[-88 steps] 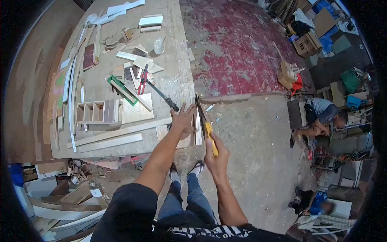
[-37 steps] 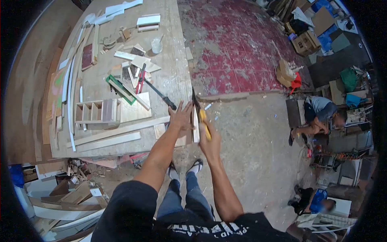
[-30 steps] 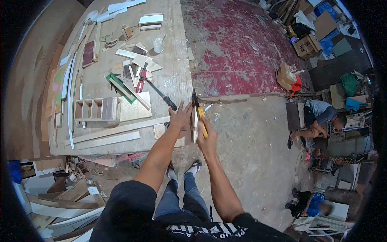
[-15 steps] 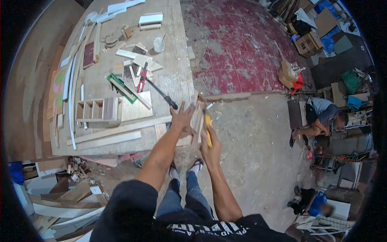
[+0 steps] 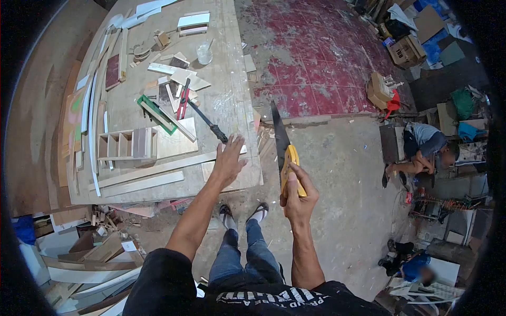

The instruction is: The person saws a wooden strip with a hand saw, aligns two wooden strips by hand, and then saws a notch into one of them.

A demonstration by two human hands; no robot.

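Note:
My right hand [image 5: 300,194] grips the yellow handle of a handsaw [image 5: 281,138], held over the floor to the right of the workbench. Its dark blade points forward and is apart from the bench edge. My left hand [image 5: 229,162] lies with fingers stretched out over the right end of a long pale wood strip [image 5: 174,169]. Just beyond its fingertips is the black handle of a bar clamp [image 5: 217,130]. A shorter wood strip [image 5: 142,184] lies nearer the front edge of the bench.
The workbench [image 5: 232,89] also carries a compartmented wooden box [image 5: 124,144], a green frame [image 5: 153,109], a plastic cup [image 5: 204,54] and wood offcuts. Scrap wood [image 5: 95,258] is heaped at lower left. Two people [image 5: 421,142] are low down at the right.
My right hand has drawn the saw away from the bench edge to the right, and its blade now shows fully. My left hand has shifted slightly left and down.

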